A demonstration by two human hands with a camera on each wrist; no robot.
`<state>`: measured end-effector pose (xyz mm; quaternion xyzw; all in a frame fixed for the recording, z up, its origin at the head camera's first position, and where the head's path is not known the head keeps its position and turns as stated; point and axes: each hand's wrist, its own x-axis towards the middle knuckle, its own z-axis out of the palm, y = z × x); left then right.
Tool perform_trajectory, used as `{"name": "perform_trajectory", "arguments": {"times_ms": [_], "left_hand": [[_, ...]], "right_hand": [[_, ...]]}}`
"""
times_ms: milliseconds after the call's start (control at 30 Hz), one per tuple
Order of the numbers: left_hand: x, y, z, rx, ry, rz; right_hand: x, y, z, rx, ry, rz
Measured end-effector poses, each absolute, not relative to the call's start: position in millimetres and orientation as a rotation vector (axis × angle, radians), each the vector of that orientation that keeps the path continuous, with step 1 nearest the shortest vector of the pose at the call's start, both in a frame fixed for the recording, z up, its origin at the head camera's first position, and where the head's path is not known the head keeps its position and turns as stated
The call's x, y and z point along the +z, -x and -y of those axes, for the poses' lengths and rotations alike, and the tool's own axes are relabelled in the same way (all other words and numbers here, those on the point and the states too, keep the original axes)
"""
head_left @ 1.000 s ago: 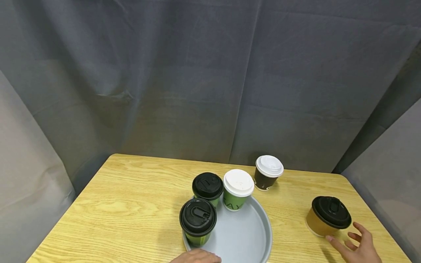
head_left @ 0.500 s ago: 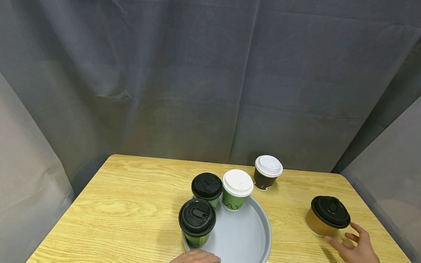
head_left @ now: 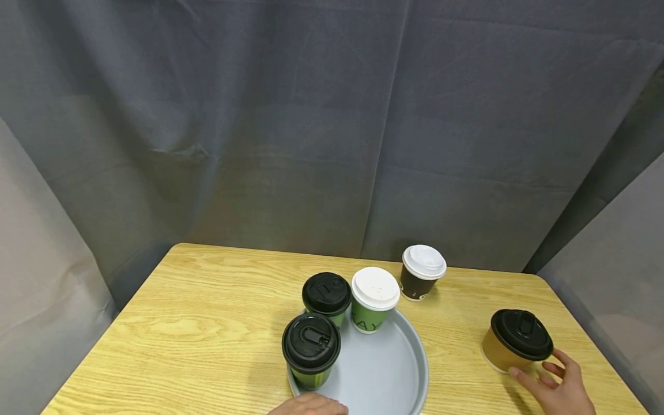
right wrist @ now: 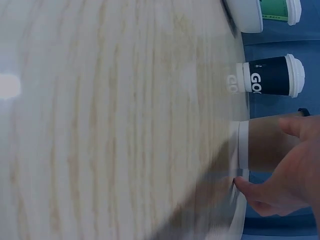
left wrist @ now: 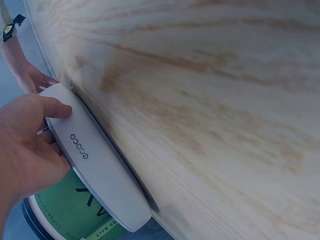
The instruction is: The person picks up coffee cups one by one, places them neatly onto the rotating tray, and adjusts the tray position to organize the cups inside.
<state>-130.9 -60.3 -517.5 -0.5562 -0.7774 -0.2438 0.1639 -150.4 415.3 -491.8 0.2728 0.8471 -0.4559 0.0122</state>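
Observation:
My left hand [head_left: 310,405] grips the near-left side of a round grey tray [head_left: 384,374]; in the left wrist view its thumb lies on the tray's outer wall, which bears the word "ecoco", and its fingers curl over the rim. My right hand [head_left: 560,392] is at a short brown paper cup [head_left: 500,351] with a black lid, on the table at the right. Its thumb tip is by the cup's base and its index fingertip right at the lid's edge. Spread fingers flank the cup in the right wrist view, with a gap to the palm.
On the tray stand a green cup [head_left: 311,377] with a black lid, another black-lidded green cup [head_left: 328,294] behind it, and a green cup [head_left: 369,317] with a white lid. A dark cup [head_left: 415,285] with a white lid stands behind the tray, near the table's [head_left: 181,323] back edge.
My right hand has shifted slightly left, its thumb and index fingertip closer in to the brown cup. The left hand and the tray stay where they were.

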Motion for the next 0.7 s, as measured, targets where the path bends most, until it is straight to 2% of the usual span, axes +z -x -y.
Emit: {"name": "perform_trajectory", "arguments": {"times_ms": [200,700], "left_hand": [[-516,132,61,-0.713,1.591,2.258],[-512,133,62,-0.745,1.617,2.280]], "right_hand": [[-482,149,-407,-1.528,-0.832,-2.587],[-487,157,-399,-1.646,-0.872,-2.558]]}}
